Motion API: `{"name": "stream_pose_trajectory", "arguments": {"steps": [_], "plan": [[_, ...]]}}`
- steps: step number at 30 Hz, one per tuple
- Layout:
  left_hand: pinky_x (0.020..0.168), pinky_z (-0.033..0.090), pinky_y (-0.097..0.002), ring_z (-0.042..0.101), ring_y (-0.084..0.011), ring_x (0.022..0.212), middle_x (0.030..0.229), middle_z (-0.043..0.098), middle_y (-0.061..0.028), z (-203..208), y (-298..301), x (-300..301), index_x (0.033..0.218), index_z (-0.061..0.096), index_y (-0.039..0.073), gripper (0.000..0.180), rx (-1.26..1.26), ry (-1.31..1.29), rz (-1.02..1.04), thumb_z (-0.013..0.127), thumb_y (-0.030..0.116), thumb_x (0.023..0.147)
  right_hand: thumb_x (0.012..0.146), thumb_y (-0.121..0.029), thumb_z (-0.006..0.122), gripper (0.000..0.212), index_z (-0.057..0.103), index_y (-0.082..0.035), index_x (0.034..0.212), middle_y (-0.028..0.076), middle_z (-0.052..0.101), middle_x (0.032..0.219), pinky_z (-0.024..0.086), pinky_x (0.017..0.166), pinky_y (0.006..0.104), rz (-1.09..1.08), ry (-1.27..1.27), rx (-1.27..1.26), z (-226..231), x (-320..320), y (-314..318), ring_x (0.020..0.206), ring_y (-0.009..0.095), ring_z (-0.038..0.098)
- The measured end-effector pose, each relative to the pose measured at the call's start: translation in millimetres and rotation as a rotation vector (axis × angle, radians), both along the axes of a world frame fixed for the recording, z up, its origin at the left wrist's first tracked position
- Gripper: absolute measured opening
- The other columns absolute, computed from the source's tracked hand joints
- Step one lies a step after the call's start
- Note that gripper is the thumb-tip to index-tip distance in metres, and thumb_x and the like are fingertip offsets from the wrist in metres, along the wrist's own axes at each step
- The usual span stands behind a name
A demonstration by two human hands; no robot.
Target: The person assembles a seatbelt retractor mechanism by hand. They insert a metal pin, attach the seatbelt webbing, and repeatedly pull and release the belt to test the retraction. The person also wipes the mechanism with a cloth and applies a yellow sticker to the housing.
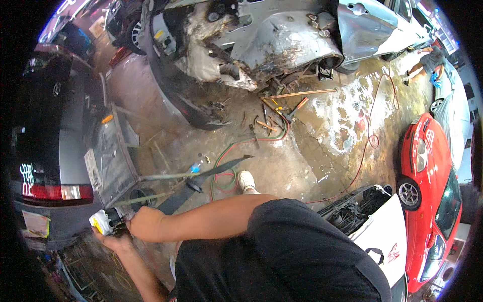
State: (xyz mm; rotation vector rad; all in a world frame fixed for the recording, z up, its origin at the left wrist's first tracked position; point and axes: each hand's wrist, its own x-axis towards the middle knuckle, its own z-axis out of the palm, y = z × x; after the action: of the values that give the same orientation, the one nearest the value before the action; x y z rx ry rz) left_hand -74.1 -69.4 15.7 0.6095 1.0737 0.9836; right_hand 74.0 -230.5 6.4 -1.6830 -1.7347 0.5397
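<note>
At the far left, my left hand is cupped under a white-and-yellow object with a dark part on its right side; I cannot make out its kind. My right arm reaches across my body from a black sleeve, and my right hand is closed at the dark part, its fingers mostly hidden. Both hands are beside a grey metal-framed stand and next to the rear of a dark vehicle.
A stripped, rusty car body stands ahead. Hammers and hand tools lie on the floor near red and green hoses. Long dark strips stretch beside my shoe. A red car is right; another person crouches at far right.
</note>
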Motion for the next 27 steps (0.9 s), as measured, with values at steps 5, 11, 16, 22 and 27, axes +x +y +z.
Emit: {"name": "stream_pose_trajectory", "arguments": {"steps": [5,11,16,22,27], "plan": [[0.102,0.052,-0.0618,0.068,-0.0346,0.119,0.134,0.071,-0.0081,3,10,-43,0.142,0.063,0.017,0.065,0.027,-0.05,-0.015,0.056,0.065,0.098,0.096,-0.018,0.057,0.028,0.072,0.004,0.105,0.022,0.078,0.091,0.062,0.07,0.0541,0.002,0.008,0.027,-5,-43,22,0.083,0.038,0.078],[0.098,0.058,-0.0506,0.073,-0.0315,0.108,0.123,0.076,-0.0112,-22,14,-84,0.13,0.068,0.01,0.062,0.183,-0.017,0.051,0.064,0.061,0.096,0.092,-0.019,0.063,0.021,0.075,-0.003,0.098,0.023,0.078,0.094,0.063,0.072,0.0538,0.143,-0.087,-0.061,5,-99,61,0.083,0.039,0.078],[0.08,0.055,-0.0479,0.07,-0.0261,0.097,0.11,0.075,-0.0028,-46,51,-138,0.12,0.07,0.022,0.05,-0.003,-0.214,0.155,0.063,0.065,0.094,0.097,-0.016,0.057,0.021,0.071,-0.002,0.105,0.019,0.078,0.086,0.062,0.062,0.0507,0.149,-0.323,-0.014,-3,-132,72,0.077,0.036,0.079],[0.087,0.052,-0.0534,0.067,-0.0297,0.105,0.114,0.073,-0.0058,-70,51,-200,0.123,0.07,0.02,0.061,-0.196,-0.205,0.272,0.062,0.07,0.09,0.104,-0.017,0.051,0.028,0.072,0.001,0.11,0.018,0.079,0.086,0.061,0.062,0.0504,0.313,-0.465,-0.041,1,-180,90,0.074,0.035,0.078],[0.09,0.053,-0.0532,0.066,-0.0291,0.107,0.118,0.072,-0.0054,-73,30,-211,0.125,0.07,0.02,0.063,-0.215,-0.308,0.234,0.062,0.072,0.09,0.097,-0.015,0.057,0.021,0.068,-0.002,0.11,0.016,0.078,0.087,0.06,0.067,0.0516,0.343,-0.464,-0.127,4,-205,112,0.082,0.038,0.078]]}}
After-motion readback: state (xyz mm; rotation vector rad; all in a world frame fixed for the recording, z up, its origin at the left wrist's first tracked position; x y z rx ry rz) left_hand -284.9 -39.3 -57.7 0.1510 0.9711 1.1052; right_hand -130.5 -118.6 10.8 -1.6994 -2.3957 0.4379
